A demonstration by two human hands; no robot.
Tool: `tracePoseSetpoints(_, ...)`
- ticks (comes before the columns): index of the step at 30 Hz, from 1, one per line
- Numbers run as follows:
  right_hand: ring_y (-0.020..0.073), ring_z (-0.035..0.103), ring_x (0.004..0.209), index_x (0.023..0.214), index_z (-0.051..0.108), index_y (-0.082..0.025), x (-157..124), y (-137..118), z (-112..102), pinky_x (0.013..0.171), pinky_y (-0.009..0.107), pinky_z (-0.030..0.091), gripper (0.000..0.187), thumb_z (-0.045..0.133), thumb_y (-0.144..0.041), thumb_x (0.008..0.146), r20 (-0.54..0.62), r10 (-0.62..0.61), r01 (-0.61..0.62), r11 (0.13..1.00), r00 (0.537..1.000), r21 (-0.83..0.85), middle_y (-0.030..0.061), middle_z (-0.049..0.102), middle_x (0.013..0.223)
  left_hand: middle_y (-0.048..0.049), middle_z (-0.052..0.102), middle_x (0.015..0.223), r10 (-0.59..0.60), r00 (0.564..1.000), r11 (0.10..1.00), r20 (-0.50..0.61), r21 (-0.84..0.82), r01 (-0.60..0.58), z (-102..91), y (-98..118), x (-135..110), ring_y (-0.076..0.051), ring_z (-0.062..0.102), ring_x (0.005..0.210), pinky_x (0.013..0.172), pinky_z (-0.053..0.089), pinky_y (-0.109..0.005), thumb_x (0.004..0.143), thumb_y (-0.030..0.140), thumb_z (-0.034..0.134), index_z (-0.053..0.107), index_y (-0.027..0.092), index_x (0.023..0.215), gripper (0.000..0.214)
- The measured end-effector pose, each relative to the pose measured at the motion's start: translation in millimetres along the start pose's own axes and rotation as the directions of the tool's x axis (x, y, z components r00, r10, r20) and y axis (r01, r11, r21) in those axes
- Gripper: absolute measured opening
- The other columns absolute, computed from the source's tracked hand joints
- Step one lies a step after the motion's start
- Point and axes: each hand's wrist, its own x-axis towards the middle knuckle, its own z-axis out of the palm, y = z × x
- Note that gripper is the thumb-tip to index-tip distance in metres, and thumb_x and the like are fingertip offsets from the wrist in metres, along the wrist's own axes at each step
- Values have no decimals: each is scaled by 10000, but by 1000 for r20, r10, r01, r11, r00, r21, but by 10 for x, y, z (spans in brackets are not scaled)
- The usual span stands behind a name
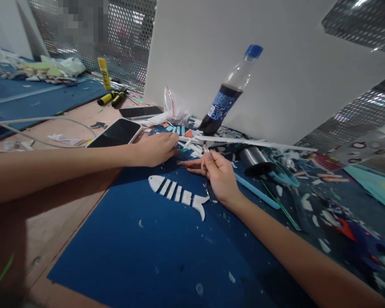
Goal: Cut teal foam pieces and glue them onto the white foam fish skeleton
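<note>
As seen in the head view, with twelve o'clock at the top and the fish as centre, a white fish (186,197) lies flat in separate pieces on the blue mat (125,248). The pieces comprise a rounded head (155,183) with a small dark dot for an eye, three slim slanting strips (171,191), a wider block and a forked tail (198,202). Blue shows through the gaps between the strips. The surface appears pale and matt, the edges slightly uneven.

The head points to ten o'clock and the tail to four; the long axis runs along that line. The strips stand across it, leaning towards one o'clock. One tail fork reaches towards three o'clock, the other towards five.

The left hand (161,149) is at eleven o'clock, apart from the fish, its fingers bunched and lowered near white scraps (195,149). Whether it grips anything cannot be told. The right hand (223,177) is at two o'clock, near the tail, with thumb and forefinger bent and the other fingers extended towards nine. What its fingertips hold, if anything, cannot be determined.

A bottle (223,102) stands tilted at one o'clock; a spool (254,159) lies at two.
</note>
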Motion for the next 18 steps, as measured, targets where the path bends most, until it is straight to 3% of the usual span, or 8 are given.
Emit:
tracePoseSetpoints(4, 205, 684, 803, 597, 442, -202, 9, 33, -14, 730, 370, 566, 363, 518, -479, 820, -119, -38, 42, 999, 992, 23, 49, 672, 717, -115, 584, 946, 65, 998, 998, 6, 17, -65, -69, 62, -40, -226, 558, 871, 673, 403, -309, 863, 277, 391, 475, 128, 940, 187)
tracePoseSetpoints(10, 146, 635, 536, 603, 464, -193, 47, 74, -62, 553, 305, 555, 353, 484, -451, 843, -291, -105, 110, 994, 951, 2, 12, 623, 576, -112, 585, 912, 66, 997, 997, -31, 44, -64, -77, 19, -18, -220, 549, 858, 708, 410, -329, 891, 250, 320, 499, 130, 920, 217)
tracePoseSetpoints(14, 124, 597, 469, 570, 455, -191, 56, 57, -72, 484, 269, 525, 366, 484, -428, 847, -306, -75, 82, 997, 949, 9, 2, 585, 522, -98, 579, 895, 139, 990, 990, -25, 35, -138, -16, -30, 16, -202, 536, 861, 724, 404, -313, 904, 262, 319, 526, 138, 888, 241)
tracePoseSetpoints(18, 119, 592, 467, 566, 458, -191, 52, 53, -68, 480, 261, 516, 374, 467, -423, 859, -289, -81, 82, 997, 954, -8, 1, 572, 514, -88, 570, 891, 120, 993, 991, -16, 59, -118, 10, -19, 10, -210, 527, 866, 699, 393, -304, 878, 334, 409, 531, 140, 887, 229)
